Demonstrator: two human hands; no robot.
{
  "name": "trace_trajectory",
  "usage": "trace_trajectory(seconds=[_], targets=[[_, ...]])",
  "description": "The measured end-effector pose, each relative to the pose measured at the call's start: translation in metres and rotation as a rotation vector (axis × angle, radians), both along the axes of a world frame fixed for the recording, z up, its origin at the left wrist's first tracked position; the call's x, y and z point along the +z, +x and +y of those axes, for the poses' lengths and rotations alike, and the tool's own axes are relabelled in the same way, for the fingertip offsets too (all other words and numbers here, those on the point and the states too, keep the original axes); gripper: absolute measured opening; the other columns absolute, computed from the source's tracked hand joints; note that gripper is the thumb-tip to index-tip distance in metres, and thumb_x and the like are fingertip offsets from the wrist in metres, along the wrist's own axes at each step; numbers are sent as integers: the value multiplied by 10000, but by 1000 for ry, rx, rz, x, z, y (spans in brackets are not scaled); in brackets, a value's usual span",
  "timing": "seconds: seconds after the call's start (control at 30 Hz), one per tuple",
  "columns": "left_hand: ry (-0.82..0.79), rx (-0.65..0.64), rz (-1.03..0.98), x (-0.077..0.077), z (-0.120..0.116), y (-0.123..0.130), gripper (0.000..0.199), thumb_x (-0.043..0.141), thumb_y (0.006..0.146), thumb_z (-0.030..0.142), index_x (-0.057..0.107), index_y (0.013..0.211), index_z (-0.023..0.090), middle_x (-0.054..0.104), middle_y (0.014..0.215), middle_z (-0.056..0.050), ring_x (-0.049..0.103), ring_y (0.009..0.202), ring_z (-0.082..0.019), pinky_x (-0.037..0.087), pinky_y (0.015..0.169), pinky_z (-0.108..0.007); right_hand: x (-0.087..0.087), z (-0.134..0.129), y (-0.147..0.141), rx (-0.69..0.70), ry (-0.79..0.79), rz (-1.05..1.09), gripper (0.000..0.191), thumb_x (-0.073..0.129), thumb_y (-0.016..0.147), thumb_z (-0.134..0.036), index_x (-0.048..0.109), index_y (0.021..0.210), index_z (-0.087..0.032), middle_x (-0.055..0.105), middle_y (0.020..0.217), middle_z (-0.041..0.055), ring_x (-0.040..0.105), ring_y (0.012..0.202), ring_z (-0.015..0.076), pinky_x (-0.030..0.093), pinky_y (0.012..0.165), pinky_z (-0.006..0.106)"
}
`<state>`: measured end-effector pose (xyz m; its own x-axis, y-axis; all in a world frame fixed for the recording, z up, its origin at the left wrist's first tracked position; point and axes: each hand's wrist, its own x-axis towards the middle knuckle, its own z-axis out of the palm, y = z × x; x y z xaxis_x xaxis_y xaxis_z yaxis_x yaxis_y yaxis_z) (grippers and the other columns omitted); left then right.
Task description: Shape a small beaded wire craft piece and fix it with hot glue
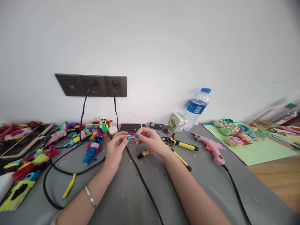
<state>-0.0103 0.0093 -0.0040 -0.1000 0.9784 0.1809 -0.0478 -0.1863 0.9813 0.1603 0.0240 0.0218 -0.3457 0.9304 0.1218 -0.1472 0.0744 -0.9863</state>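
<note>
Between my hands is a thin, pale, shiny strand that looks like clear beads or twisted wire. It arcs upward in a loop against the wall. My left hand pinches one part of it between thumb and fingers. Close beside it, my right hand is closed on the strand's other side, thumb against fingertips. Below my right hand lies a small black, red and orange piece. Yellow-and-black pliers rest just to the right of that hand.
Colourful pipe-cleaner figures crowd the left. A phone lies behind my hands. A water bottle, green-white box and pink glue gun stand or lie rightward; fabric flowers sit on green paper. Black cables cross the table.
</note>
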Motion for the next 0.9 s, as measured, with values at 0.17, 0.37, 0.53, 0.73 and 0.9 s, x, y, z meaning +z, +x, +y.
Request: trace_trajectory(seconds=[0.17, 0.37, 0.53, 0.73, 0.9], targets=[[66, -125, 183, 0, 1, -2, 191, 686, 768, 376, 740, 725, 198, 619, 1091, -107, 599, 1017, -250, 486, 680, -282, 0, 0, 1, -14, -6, 5, 349, 720, 784, -487, 544, 778, -186, 602, 656, -20, 562, 586, 106, 421, 560, 227], [73, -176, 213, 1, 0, -1, 183, 692, 764, 364, 741, 724, 193, 627, 1052, -108, 604, 974, -247, 476, 657, -278, 0, 0, 2, -12, -7, -6, 348, 730, 775, -482, 541, 787, -189, 548, 632, -45, 509, 545, 86, 405, 539, 223], [38, -84, 64, 0, -2, 1, 216, 681, 794, 403, 764, 822, 205, 641, 1092, -101, 596, 1034, -248, 473, 726, -288, 0, 1, 2, -35, -42, 113, 315, 753, 768, -426, 547, 808, -191, 635, 729, -11, 608, 623, 110, 435, 571, 232], [-26, -60, -54, -2, -2, 3, 207, 729, 752, 400, 768, 808, 204, 641, 1121, -88, 585, 1054, -240, 454, 771, -287, -1, 0, 1, 21, -46, 81, 295, 757, 769, -402, 562, 783, -181, 684, 763, 22, 648, 680, 135, 457, 591, 242], [-87, -36, -120, -4, -1, 3, 250, 761, 717, 429, 765, 811, 198, 635, 1139, -82, 589, 966, -206, 433, 669, -258, -2, -1, 0, 76, -39, 37, 270, 747, 789, -369, 558, 785, -176, 681, 754, 16, 644, 691, 123, 454, 598, 228]])
